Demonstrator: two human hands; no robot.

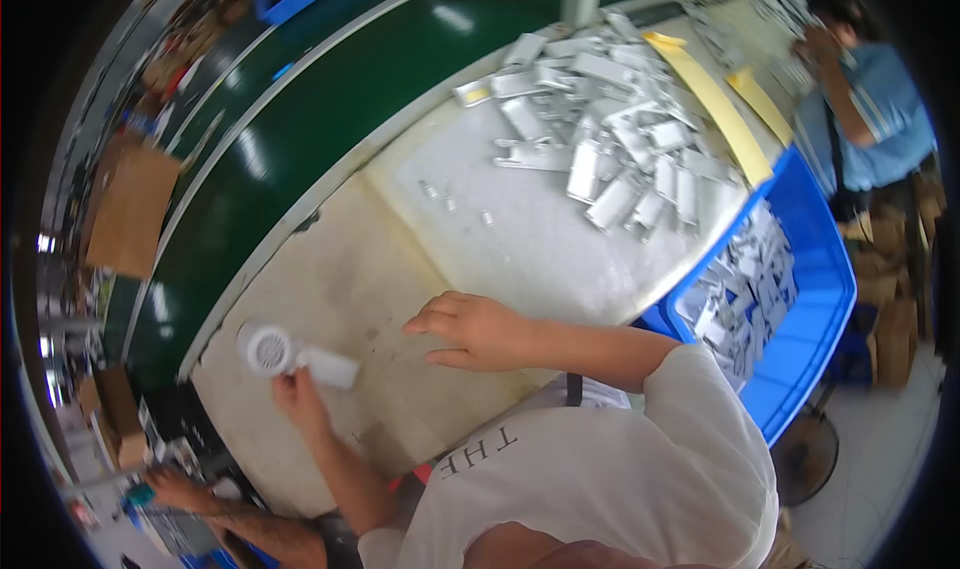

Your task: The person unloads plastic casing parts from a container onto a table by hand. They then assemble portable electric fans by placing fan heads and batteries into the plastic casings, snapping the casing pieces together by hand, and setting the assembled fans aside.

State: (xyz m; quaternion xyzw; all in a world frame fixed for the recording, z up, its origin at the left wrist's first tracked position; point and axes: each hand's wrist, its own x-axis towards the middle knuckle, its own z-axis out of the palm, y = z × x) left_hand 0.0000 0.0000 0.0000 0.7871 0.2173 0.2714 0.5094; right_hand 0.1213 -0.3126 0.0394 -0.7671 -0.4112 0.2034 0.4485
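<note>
At the left end of the table, my left hand (297,397) has its fingers closed on a white hand-held fan (318,365) with a round grille head and a short, blocky body. The fingertips meet it near where head and body join. My right hand (470,330) is open over the middle of the table (390,269), fingers stretched out and nothing in them. Beyond it, a few small clear pieces (450,205) lie on the pale tabletop. A large heap of white plastic housings (610,99) covers the far right part.
A blue bin (825,299) full of white parts stands against the table's right edge. Yellow strips (715,104) lie beside the heap. A green conveyor (260,159) runs along the far side. One co-worker (875,109) is at the right; another person's hand (178,491) shows lower left.
</note>
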